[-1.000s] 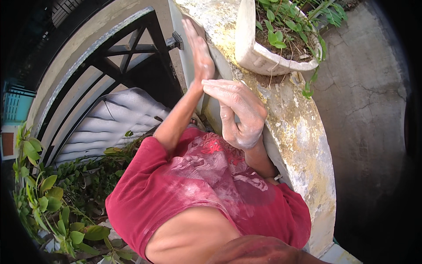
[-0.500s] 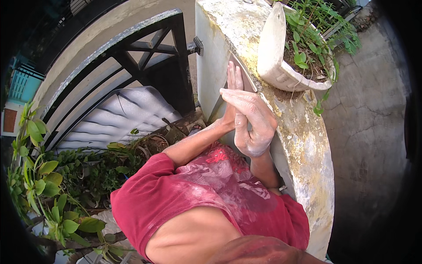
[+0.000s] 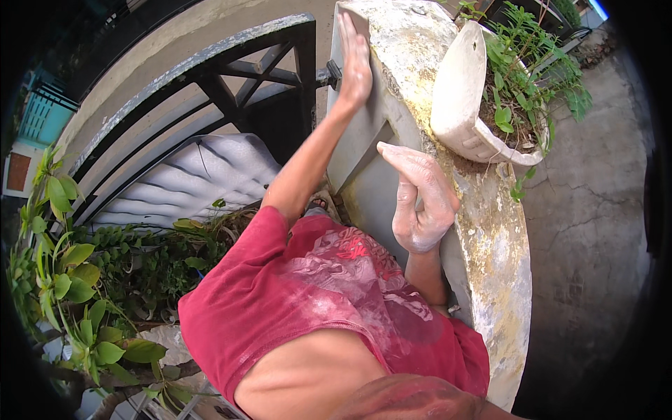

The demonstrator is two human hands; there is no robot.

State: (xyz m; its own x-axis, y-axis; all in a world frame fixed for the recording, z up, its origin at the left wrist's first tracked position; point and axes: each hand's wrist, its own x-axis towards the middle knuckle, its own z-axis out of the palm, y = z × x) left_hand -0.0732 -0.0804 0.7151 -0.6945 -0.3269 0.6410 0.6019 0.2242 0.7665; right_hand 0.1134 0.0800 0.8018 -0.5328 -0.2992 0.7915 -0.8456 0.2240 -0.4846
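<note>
My left hand lies flat against the upper side face of a grey-white wall, fingers stretched upward. Beside its fingertips shows the edge of a thin brownish sheet, perhaps sandpaper; the palm hides most of it. Pale dust coats my right hand, raised next to the wall's top edge. Its fingers are bent forward together, with a gap to the thumb, and I see nothing held. Yellowed, peeling paint covers the wall's top.
A white planter with green plants stands on the wall top, right of my hands. A black metal gate with a pale sheet is at left. Leafy plants grow at lower left. Cracked concrete lies right of the wall.
My left hand has slid up and away along the wall from beside my right hand, the brownish sheet going with it. The right hand keeps about the same pose.
</note>
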